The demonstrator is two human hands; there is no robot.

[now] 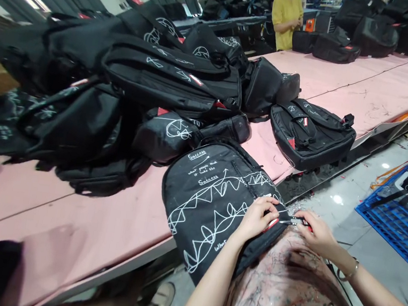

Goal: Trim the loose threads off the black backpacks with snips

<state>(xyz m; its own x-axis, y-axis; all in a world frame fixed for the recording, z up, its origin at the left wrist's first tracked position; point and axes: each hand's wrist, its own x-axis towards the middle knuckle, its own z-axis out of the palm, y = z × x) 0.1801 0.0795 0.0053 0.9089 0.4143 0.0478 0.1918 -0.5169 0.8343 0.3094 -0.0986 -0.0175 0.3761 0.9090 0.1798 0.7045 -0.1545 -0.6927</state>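
Note:
A black backpack (219, 175) with white scribbled lines and the word "Success" lies across the table's edge, its near end against my lap. My left hand (260, 216) rests on its right side, thumb and fingers pinched together beside a small red-and-white label (273, 224). What the pinch holds is too small to make out; a thin pale line runs from it toward the right. My right hand (314, 232) is closed around small scissors (296, 221) with red on the handle. Their blades point left, at the backpack's side edge near my left fingertips.
Many black backpacks (169, 75) are heaped on the pink-covered table (112, 221). One backpack (310, 132) lies separately near the edge. A blue crate (387, 212) stands on the floor at right. Across the table stands a person in yellow (284, 18); more bags (377, 35) sit beyond.

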